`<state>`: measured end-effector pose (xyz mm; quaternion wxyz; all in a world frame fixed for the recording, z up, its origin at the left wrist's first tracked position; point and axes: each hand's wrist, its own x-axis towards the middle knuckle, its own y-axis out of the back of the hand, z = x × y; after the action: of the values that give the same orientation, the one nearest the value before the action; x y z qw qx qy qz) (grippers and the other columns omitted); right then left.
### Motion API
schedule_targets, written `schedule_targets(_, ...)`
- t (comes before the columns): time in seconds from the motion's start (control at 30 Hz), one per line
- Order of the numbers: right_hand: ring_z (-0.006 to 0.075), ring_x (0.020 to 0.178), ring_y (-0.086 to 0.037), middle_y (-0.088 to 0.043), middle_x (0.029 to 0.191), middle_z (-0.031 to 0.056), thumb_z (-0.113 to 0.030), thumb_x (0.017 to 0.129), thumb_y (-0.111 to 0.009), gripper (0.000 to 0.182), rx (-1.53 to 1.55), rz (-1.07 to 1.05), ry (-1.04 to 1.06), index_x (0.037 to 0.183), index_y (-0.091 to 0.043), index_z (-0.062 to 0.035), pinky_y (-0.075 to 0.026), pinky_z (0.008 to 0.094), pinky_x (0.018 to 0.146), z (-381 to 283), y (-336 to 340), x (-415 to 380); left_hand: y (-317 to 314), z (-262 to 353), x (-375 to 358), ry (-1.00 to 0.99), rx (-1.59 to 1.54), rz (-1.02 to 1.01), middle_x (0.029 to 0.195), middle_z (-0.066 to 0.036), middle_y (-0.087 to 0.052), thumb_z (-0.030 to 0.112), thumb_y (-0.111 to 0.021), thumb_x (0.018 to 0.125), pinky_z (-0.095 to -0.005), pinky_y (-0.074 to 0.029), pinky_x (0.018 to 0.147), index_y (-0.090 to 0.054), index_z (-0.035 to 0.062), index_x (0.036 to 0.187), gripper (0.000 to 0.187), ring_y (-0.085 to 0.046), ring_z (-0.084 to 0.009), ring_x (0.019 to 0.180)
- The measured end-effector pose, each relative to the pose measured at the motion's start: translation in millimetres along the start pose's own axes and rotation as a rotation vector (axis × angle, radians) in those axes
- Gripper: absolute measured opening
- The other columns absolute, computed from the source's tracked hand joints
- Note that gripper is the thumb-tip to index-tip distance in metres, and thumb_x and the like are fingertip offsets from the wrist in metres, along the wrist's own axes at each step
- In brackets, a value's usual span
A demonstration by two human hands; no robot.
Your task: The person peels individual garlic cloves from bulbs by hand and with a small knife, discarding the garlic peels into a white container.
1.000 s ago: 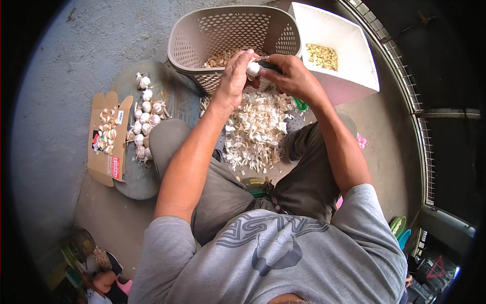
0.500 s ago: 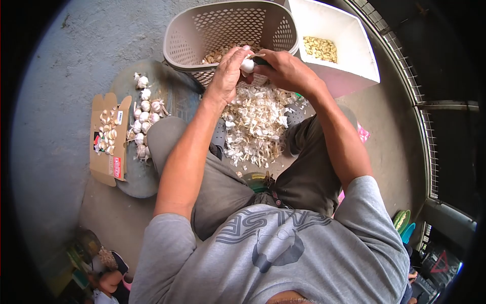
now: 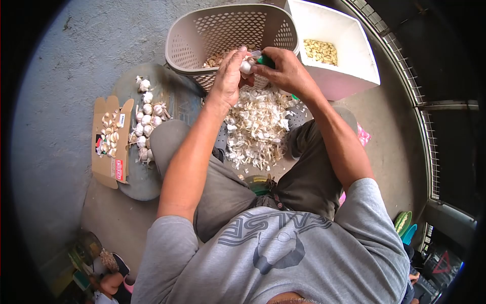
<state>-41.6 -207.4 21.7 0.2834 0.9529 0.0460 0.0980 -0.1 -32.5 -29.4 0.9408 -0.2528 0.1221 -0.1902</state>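
Note:
My left hand (image 3: pixel 228 76) is wrapped round a white garlic bulb (image 3: pixel 246 66) at the near rim of the perforated basket (image 3: pixel 182 43). Against the bulb's right side, my right hand (image 3: pixel 284 68) grips a green-handled tool (image 3: pixel 266 61); a small pale blade seems to point toward the bulb. Garlic cloves (image 3: pixel 216 60) lie inside the basket. Below my hands, a heap of garlic skins (image 3: pixel 258 126) covers the floor between my feet.
At the left, whole garlic bulbs (image 3: pixel 147 120) sit on a round board (image 3: pixel 134 185) beside a cardboard box (image 3: pixel 98 164) with cloves. A white container (image 3: pixel 349 45) holds peeled cloves (image 3: pixel 320 51). Another person (image 3: pixel 112 281) is partly visible at lower left.
The green handle in my right hand now shows more clearly, and that hand has turned slightly at the bulb. The whole view has shifted a little.

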Motion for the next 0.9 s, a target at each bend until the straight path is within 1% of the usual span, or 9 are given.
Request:
schedule_targets(0.1, 0.0123, 0.066, -0.052, -0.056, 0.068, 0.007, -0.015, 0.089, -0.075, 0.024, 0.103, 0.004, -0.018, 0.088, -0.062, 0.0058, -0.044, 0.0361, 0.058, 8, -2, 2, -2, 1, -1, -0.017, 0.053, -0.009, 0.083, -0.005, -0.067, 0.037, -0.057, 0.104, -0.0295, -0.052, 0.054, -0.064, 0.0078, 0.105, 0.03, -0.063, -0.0156, 0.063)
schedule_targets(0.2, 0.0105, 0.063, -0.051, -0.057, 0.068, 0.0044, -0.014, 0.091, -0.071, 0.021, 0.149, 0.009, 0.028, 0.088, -0.062, 0.0045, -0.044, 0.0335, 0.056, 11, -4, 4, 0, 1, -2, 0.009, 0.067, -0.029, 0.084, -0.005, -0.067, 0.037, -0.057, 0.104, -0.0304, -0.052, 0.055, -0.065, 0.0072, 0.107, 0.031, -0.063, -0.0155, 0.065)
schedule_targets(0.3, 0.0085, 0.06, -0.051, -0.056, 0.067, 0.0024, -0.014, 0.093, -0.067, 0.019, 0.234, -0.04, -0.133, 0.088, -0.061, 0.0029, -0.044, 0.0298, 0.051, -2, 5, 1, -1, 0, -1, -0.013, 0.051, -0.063, 0.085, -0.006, -0.067, 0.035, -0.057, 0.104, -0.0314, -0.053, 0.057, -0.065, 0.0054, 0.11, 0.031, -0.064, -0.0168, 0.07)
schedule_targets(0.4, 0.0074, 0.055, -0.051, -0.055, 0.065, 0.0008, -0.015, 0.095, -0.064, 0.019, 0.281, 0.003, -0.157, 0.087, -0.06, 0.0012, -0.043, 0.0276, 0.047, 6, 7, 4, -1, 2, -1, -0.018, -0.076, -0.111, 0.089, -0.008, -0.067, 0.031, -0.057, 0.104, -0.033, -0.054, 0.063, -0.063, 0.0038, 0.114, 0.029, -0.065, -0.0189, 0.074)
schedule_targets(0.5, 0.0077, 0.053, -0.052, -0.054, 0.062, 0.0004, -0.016, 0.095, -0.064, 0.019, 0.331, 0.034, -0.179, 0.085, -0.06, 0.0003, -0.042, 0.028, 0.046, 7, 10, 5, -2, 7, -3, 0.004, -0.087, -0.181, 0.095, -0.009, -0.068, 0.026, -0.058, 0.102, -0.0345, -0.055, 0.068, -0.06, 0.0031, 0.118, 0.028, -0.066, -0.0205, 0.077)
schedule_targets(0.63, 0.0072, 0.052, -0.05, -0.053, 0.062, -0.0009, -0.018, 0.095, -0.064, 0.021, 0.384, 0.014, -0.146, 0.084, -0.06, -0.0006, -0.041, 0.0273, 0.046, 13, 10, 6, -4, 12, -8, 0.033, -0.003, -0.23, 0.103, -0.01, -0.069, 0.022, -0.061, 0.101, -0.0356, -0.056, 0.073, -0.058, 0.0031, 0.122, 0.028, -0.069, -0.0214, 0.083)
schedule_targets(0.73, 0.006, 0.052, -0.049, -0.052, 0.061, -0.0023, -0.017, 0.094, -0.065, 0.019, 0.313, 0.018, -0.087, 0.086, -0.062, 0.0, -0.039, 0.0256, 0.046, 4, 12, 2, -8, 15, -10, 0.018, 0.043, -0.235, 0.107, -0.01, -0.069, 0.018, -0.062, 0.101, -0.037, -0.059, 0.079, -0.059, 0.0029, 0.123, 0.027, -0.07, -0.021, 0.089)
schedule_targets(0.83, 0.0045, 0.053, -0.048, -0.054, 0.063, -0.0034, -0.014, 0.093, -0.066, 0.015, 0.424, -0.058, -0.139, 0.092, -0.065, 0.0008, -0.037, 0.0242, 0.046, -9, 20, -2, -8, 16, -9, 0.0, 0.012, -0.213, 0.109, -0.009, -0.07, 0.017, -0.061, 0.102, -0.0376, -0.06, 0.084, -0.059, 0.0034, 0.125, 0.026, -0.07, -0.0196, 0.094)
schedule_targets(0.9, 0.0026, 0.053, -0.046, -0.056, 0.066, -0.005, -0.017, 0.094, -0.07, 0.015, 0.431, -0.196, -0.15, 0.094, -0.066, -0.0021, -0.034, 0.0222, 0.047, -3, 25, -4, -4, 15, -5, -0.019, 0.016, -0.17, 0.108, -0.008, -0.069, 0.018, -0.06, 0.103, -0.0379, -0.061, 0.085, -0.06, 0.004, 0.125, 0.026, -0.07, -0.0184, 0.095)
